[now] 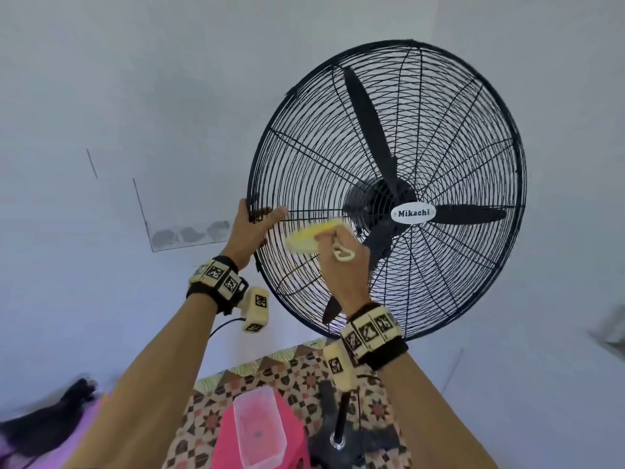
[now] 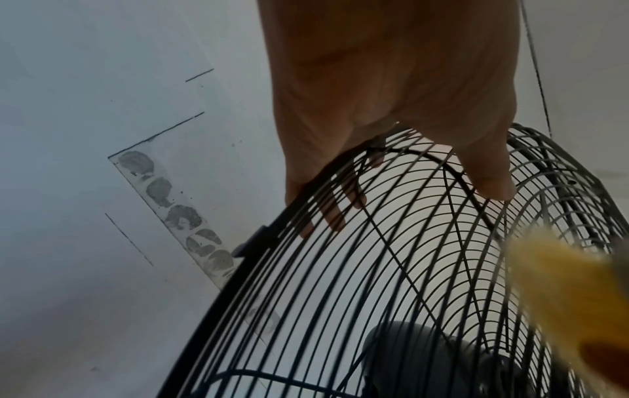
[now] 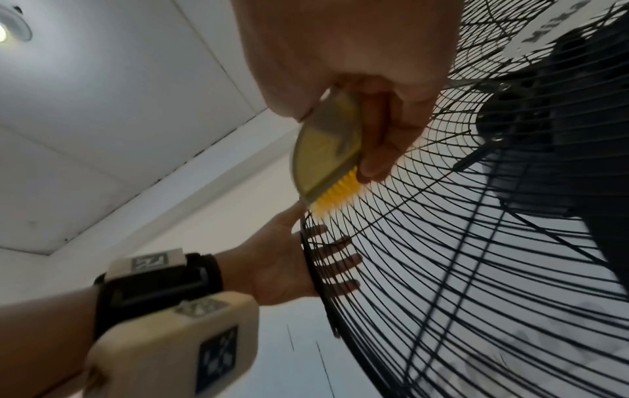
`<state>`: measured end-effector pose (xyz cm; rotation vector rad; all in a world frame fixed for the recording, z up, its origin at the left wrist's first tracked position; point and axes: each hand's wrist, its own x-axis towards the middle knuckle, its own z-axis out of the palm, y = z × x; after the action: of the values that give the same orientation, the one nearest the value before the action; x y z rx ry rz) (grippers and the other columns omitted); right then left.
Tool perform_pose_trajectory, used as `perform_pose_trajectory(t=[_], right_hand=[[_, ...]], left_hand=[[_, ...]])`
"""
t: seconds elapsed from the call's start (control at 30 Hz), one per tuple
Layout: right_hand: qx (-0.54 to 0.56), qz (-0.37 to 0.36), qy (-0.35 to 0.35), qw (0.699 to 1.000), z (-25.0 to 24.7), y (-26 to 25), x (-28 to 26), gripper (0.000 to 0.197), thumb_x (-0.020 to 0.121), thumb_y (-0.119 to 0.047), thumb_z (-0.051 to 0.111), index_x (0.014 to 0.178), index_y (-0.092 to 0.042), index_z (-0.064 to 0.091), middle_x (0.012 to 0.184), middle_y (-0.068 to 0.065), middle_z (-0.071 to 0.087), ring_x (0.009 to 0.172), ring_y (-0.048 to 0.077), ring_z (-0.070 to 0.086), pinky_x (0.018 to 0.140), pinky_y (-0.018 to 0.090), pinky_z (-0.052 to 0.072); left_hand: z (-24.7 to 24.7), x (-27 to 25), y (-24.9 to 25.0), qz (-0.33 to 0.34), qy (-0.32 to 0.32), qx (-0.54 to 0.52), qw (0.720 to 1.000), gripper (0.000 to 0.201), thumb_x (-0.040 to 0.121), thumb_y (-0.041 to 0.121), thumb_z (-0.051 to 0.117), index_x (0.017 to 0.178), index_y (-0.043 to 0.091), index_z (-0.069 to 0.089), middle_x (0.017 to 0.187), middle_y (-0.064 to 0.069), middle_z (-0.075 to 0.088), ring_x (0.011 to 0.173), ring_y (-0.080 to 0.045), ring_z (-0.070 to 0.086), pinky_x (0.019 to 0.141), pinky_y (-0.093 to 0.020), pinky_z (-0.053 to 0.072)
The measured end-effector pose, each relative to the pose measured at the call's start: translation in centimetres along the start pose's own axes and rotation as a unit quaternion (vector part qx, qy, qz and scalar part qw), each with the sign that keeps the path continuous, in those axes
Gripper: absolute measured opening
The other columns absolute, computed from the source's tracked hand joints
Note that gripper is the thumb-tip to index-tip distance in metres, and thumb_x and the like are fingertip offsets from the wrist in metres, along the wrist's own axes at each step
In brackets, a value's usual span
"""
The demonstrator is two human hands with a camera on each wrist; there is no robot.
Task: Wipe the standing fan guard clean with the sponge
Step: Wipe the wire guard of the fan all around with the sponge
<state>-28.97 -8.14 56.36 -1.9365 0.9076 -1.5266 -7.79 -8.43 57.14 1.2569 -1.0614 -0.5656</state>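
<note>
The black wire fan guard (image 1: 466, 137) fills the centre right of the head view, tilted up toward me. My left hand (image 1: 260, 221) grips its left rim, thumb across the front, fingers behind the wires (image 3: 340, 258). My right hand (image 1: 333, 252) holds a yellow sponge (image 1: 309, 236) with short bristles, pressed flat on the guard just left of the hub. In the right wrist view the sponge (image 3: 327, 150) sits between thumb and fingers, bristles touching the wires (image 3: 476, 269). In the left wrist view my left hand (image 2: 391, 94) holds the guard (image 2: 340, 269); the blurred sponge (image 2: 572, 296) shows at the right.
Black blades (image 1: 365, 120) and a white hub badge (image 1: 412, 213) sit behind the guard. Below are the fan pole (image 1: 341, 424), a pink stool (image 1: 294, 407) carrying a clear plastic container (image 1: 258, 428), and a patterned mat (image 1: 291, 370). A white wall stands close behind.
</note>
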Motion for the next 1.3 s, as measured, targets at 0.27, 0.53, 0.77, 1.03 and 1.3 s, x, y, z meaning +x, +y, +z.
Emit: perform_pose_trajectory(t=[0.27, 0.53, 0.77, 1.03, 1.3], right_hand=[[-0.208, 0.128, -0.082, 0.966, -0.8, 0.6, -0.3, 0.032, 0.102, -0.032, 0.053, 0.093, -0.006, 0.07, 0.072, 0.001, 0.064, 0.053, 0.005, 0.055, 0.045, 0.012, 0.036], [-0.132, 0.062, -0.023, 0.989, -0.6, 0.0, 0.0, 0.027, 0.102, -0.03, 0.053, 0.088, -0.009, 0.064, 0.07, 0.0, 0.064, 0.058, 0.013, 0.06, 0.05, 0.021, 0.039], [-0.021, 0.018, -0.012, 1.0, -2.1, -0.9, 2.0, 0.028, 0.101, -0.026, 0.053, 0.086, -0.009, 0.07, 0.068, 0.004, 0.066, 0.056, 0.017, 0.058, 0.048, 0.02, 0.039], [-0.234, 0.166, -0.098, 0.953, -2.7, 3.3, 2.2, 0.037, 0.101, -0.044, 0.053, 0.095, -0.01, 0.067, 0.078, 0.005, 0.069, 0.058, 0.016, 0.061, 0.049, 0.024, 0.046], [-0.086, 0.027, 0.015, 0.996, -3.4, 2.3, 2.7, 0.025, 0.098, -0.022, 0.053, 0.079, -0.008, 0.063, 0.066, 0.002, 0.065, 0.047, 0.007, 0.053, 0.042, 0.02, 0.039]], left_hand=[[0.2, -0.3, 0.0, -0.005, 0.026, 0.024, 0.999, 0.085, 0.075, 0.065, 0.081, 0.136, 0.021, 0.043, 0.13, -0.002, 0.06, 0.122, -0.022, 0.059, 0.106, -0.053, 0.047], [3.1, -0.6, 1.2, 0.013, 0.108, 0.102, 0.989, 0.087, 0.073, 0.065, 0.084, 0.129, 0.015, 0.039, 0.125, -0.004, 0.052, 0.114, -0.022, 0.053, 0.092, -0.034, 0.041], [1.9, -0.7, 0.6, -0.017, 0.106, 0.098, 0.989, 0.111, 0.063, 0.072, 0.085, 0.141, 0.012, 0.034, 0.133, -0.008, 0.055, 0.122, -0.028, 0.055, 0.107, -0.047, 0.047], [2.0, -1.0, 0.7, -0.019, 0.097, 0.082, 0.992, 0.106, 0.066, 0.07, 0.085, 0.139, 0.013, 0.032, 0.131, -0.004, 0.053, 0.124, -0.027, 0.052, 0.108, -0.046, 0.044], [2.3, -1.2, 0.9, -0.016, 0.094, 0.086, 0.992, 0.109, 0.066, 0.073, 0.083, 0.14, 0.013, 0.03, 0.133, -0.005, 0.052, 0.123, -0.026, 0.051, 0.109, -0.046, 0.043]])
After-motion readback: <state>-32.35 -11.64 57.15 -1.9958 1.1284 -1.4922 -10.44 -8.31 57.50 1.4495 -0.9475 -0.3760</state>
